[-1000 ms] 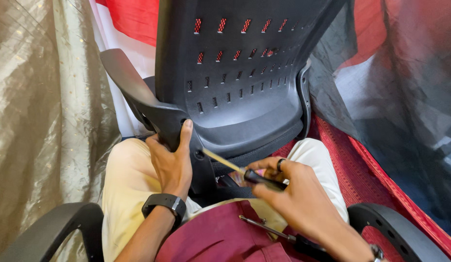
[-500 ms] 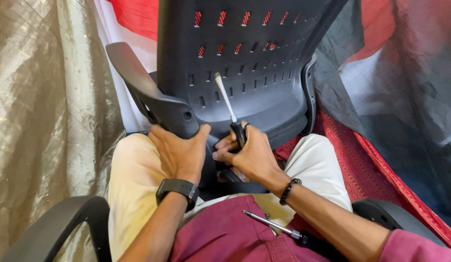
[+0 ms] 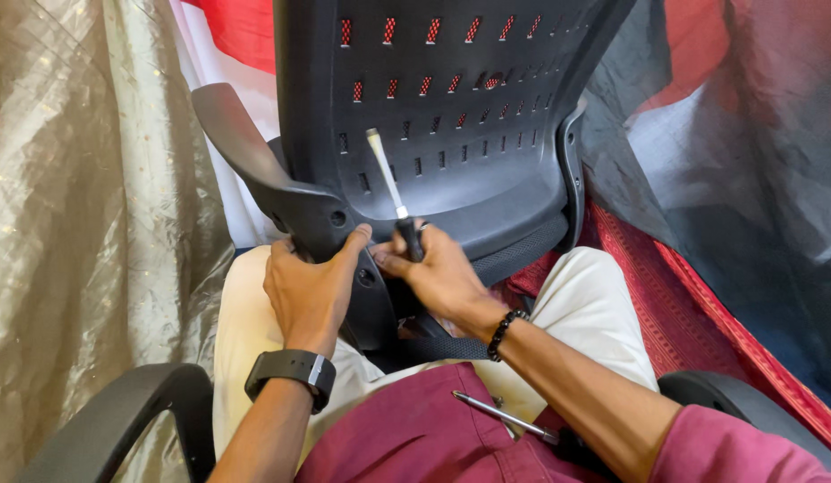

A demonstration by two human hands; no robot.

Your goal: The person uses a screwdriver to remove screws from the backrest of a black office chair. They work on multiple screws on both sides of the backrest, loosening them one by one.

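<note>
Right hand [image 3: 438, 273] grips the screwdriver [image 3: 390, 192] shaft-up, tilted slightly left, while left hand [image 3: 310, 286] clamps the chair bracket [image 3: 321, 219].

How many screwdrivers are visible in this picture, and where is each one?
2. One screwdriver is held in the right hand, its shaft pointing up against the black chair back. The second screwdriver lies on the person's lap, on the maroon shirt. Others may be hidden.

No packages, labels, signs or wall screens are to be seen. Only a dark smartwatch [image 3: 290, 369], strapped just behind the left hand [image 3: 310, 288], is shown, its face being turned away.
</note>
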